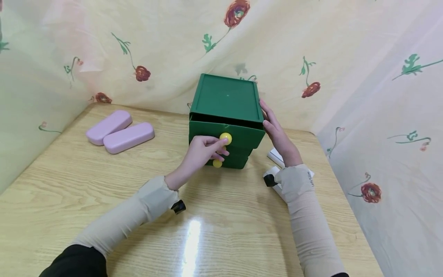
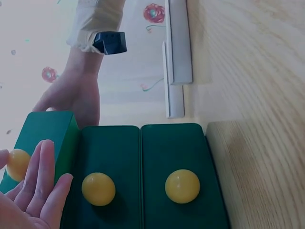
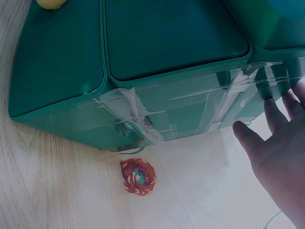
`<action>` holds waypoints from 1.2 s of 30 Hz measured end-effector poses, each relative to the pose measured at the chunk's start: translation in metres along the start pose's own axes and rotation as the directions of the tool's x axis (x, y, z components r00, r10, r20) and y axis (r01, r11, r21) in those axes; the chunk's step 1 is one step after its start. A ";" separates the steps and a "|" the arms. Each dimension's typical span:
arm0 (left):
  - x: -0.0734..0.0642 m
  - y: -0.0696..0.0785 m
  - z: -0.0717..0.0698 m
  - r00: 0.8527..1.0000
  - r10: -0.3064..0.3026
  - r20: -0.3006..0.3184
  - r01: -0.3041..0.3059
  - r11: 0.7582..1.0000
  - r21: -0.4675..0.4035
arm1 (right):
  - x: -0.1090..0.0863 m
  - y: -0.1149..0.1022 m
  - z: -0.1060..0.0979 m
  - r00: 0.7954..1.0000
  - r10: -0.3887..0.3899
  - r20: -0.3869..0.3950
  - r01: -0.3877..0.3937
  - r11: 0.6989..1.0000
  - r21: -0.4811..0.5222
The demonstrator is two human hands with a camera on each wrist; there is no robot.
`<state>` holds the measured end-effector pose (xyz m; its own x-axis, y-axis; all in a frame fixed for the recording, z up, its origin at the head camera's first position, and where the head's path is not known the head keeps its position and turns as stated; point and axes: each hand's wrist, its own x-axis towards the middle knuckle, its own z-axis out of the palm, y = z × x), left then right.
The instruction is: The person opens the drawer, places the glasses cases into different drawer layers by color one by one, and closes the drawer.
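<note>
1. Green drawer unit [image 1: 226, 96]: it stands upright on the counter [image 1: 242, 223], just above the centre of the frame in the head view.
2. Nearest, the left sleeve [image 1: 128, 209] enters at the lower left and the right sleeve [image 1: 304, 215] at the lower right. Both are pale, each with a small black device at the cuff.
3. The right cuff carries small dark lettering [image 1: 309, 179], running sideways and too small to read with certainty.
4. The left hand [image 1: 202, 154], at the centre, pinches the top yellow knob [image 1: 225, 136] between thumb and fingers.
5. The top drawer [image 1: 204, 129] juts forward, leaving a dark gap under the unit's lid. The middle knob [image 2: 98, 189] and bottom knob [image 2: 182, 186] show in the left wrist view, their drawers flush with each other.
6. The right hand [image 1: 278, 136], right of centre, grasps nothing; its extended fingers rest against the unit's side. Clear tape [image 3: 181, 105] crosses that side in the right wrist view.
7. White flat objects [image 1: 275, 157] lie right of the unit, partly hidden by the right arm.
8. Two lilac cases [image 1: 129, 137] lie left of centre, touching.
9. Farthest, flower-printed cloth [image 1: 166, 57] fills the upper frame.
</note>
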<state>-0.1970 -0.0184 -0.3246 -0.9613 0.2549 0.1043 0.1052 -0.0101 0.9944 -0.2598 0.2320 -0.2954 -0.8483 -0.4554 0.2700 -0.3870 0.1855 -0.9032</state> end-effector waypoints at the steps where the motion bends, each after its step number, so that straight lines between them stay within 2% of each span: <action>1: 0.002 0.000 0.000 1.000 -0.005 -0.002 0.005 1.000 0.001 | 0.000 0.003 -0.001 1.000 -0.002 -0.002 0.002 1.000 0.001; 7: 0.013 0.000 -0.001 0.999 -0.031 -0.023 0.031 0.999 0.024 | 0.003 0.017 -0.005 1.000 -0.024 -0.005 0.024 1.000 0.014; 11: 0.018 0.001 -0.002 0.999 -0.041 -0.034 0.042 0.998 0.039 | 0.004 0.019 -0.005 0.999 -0.038 -0.001 0.038 0.999 0.023; 16: 0.022 0.002 -0.003 0.998 -0.048 -0.033 0.049 0.999 0.019 | 0.005 0.018 -0.004 0.999 -0.045 -0.008 0.046 0.999 0.022; 24: 0.024 0.004 -0.004 0.998 -0.062 -0.017 0.062 0.998 0.030 | 0.005 0.015 -0.001 0.999 0.013 -0.039 -0.013 1.000 0.003; 36: 0.022 -0.001 -0.005 0.997 -0.080 -0.004 0.080 0.996 0.029 | 0.006 0.016 0.002 0.998 -0.013 -0.054 0.013 1.000 0.004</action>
<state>-0.2199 -0.0175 -0.3234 -0.9676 0.2513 0.0248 0.0354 0.0380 0.9986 -0.2706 0.2309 -0.3091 -0.8616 -0.4099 0.2995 -0.3968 0.1756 -0.9010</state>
